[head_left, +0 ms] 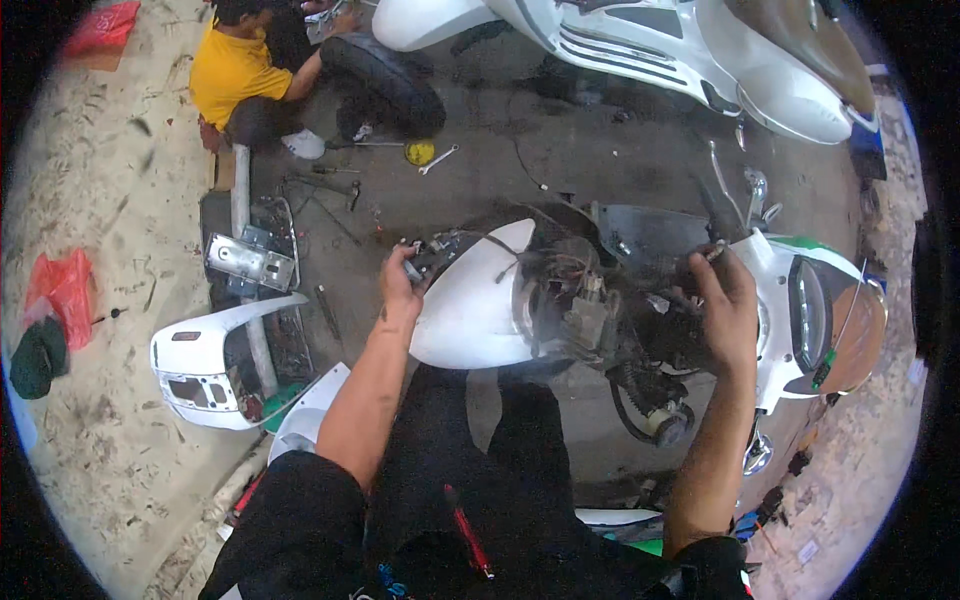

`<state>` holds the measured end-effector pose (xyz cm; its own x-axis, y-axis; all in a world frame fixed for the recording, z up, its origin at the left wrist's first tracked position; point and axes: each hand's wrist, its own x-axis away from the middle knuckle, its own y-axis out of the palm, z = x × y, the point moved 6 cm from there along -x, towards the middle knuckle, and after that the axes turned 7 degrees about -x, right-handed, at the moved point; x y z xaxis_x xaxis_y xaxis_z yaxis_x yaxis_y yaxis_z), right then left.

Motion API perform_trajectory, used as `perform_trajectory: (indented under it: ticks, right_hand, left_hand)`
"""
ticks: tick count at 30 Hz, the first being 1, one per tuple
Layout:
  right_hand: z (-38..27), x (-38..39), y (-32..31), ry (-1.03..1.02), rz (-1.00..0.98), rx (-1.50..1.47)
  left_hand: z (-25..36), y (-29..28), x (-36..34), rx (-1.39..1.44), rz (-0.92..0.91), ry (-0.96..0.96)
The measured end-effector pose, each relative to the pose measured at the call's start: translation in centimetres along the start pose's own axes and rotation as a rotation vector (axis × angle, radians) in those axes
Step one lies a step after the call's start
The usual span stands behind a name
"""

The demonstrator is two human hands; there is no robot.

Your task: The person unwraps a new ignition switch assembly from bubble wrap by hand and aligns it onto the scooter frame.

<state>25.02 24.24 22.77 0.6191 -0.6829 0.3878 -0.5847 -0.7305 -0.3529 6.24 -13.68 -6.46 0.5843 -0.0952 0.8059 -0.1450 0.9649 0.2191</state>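
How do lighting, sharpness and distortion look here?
Head view: curved black fisheye rim; pale floor bright, dark floor dim; white panel pale, with little surface detail; fine detail at the left hand and right hand too soft to make out.

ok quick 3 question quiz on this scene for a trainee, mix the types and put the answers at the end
1. True or false: the curved white cover lies between the person's left hand and right hand.

2. Which of the two hands is nearer the headlight?

3. What lies beside the small round yellow object on the floor?
a) a broom
b) a wrench
c) a helmet

Key:
1. True
2. The right hand
3. b
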Motion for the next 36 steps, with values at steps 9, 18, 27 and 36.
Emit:
perform_trajectory:
  ticks: [9, 18, 27, 36]
  right_hand:
    - [-0.8, 0.3, 0.2, 0.006, 0.049, 0.14]
    - [-1.1, 0.6, 0.8, -0.033, 0.07, 0.183]
    - [-0.9, 0.7, 0.5, 0.026, 0.139, 0.201]
    - [-2.0, 1.0, 0.2, 0.045, 0.186, 0.304]
  left_hand:
    - [-3.7, 5.5, -8.4, -0.073, -0.154, -0.063]
    - [-7.5, 11.9, -14.4, -0.398, -0.172, -0.202]
    - [-15.4, 17.6, -20.2, -0.902, -0.568, -0.21]
    - [-16.1, 17.6, -21.2, -1.204, -0.596, -0.104]
